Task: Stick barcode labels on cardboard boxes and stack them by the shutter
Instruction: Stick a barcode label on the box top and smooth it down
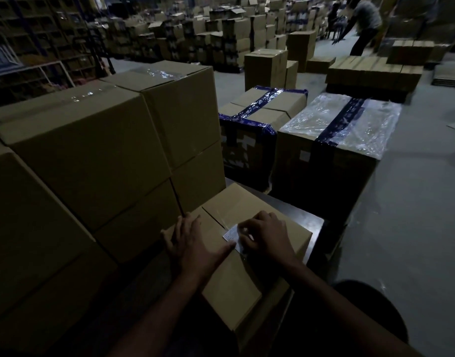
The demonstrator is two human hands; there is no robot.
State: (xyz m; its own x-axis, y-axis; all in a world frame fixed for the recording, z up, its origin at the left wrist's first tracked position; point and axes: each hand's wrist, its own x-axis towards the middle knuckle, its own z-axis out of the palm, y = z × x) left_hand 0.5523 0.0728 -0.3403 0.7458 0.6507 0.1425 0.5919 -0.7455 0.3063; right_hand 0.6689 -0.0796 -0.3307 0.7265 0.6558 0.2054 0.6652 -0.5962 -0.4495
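The barcode label (231, 234) is a small white rectangle with faint dark print, lying on the top of the cardboard box (247, 279) beside the taped centre seam. Most of it is hidden under the right hand (266, 234); only its far-left corner shows clear of the fingertips. The right hand's fingers (248, 231) are bent down onto the label, pressing it flat, it seems; whether they pinch an edge or only press cannot be told. The left hand (192, 243) lies spread on the box top, fingers straight and holding nothing, its thumb tip just touching the label's near edge and its other fingers reaching toward the box's far-left edge.

The box is plain brown, closed, sealed along the seam with clear tape, and sits on a dark table (314, 222) directly under both hands.

As for progress, this 1 box looks to be in the sticking step, the label down but probably not yet smoothed. Carrying it off to the stack is left; no shutter is visible.

Just left of the left hand's fingers stands a tall stack of plain boxes (92, 155); no labels show on the faces in view. Beyond the right hand's fingers are 2 boxes bound with blue tape (262, 106), 1 under clear film (350, 119). Far off, another person (363, 24) bends over more cartons.
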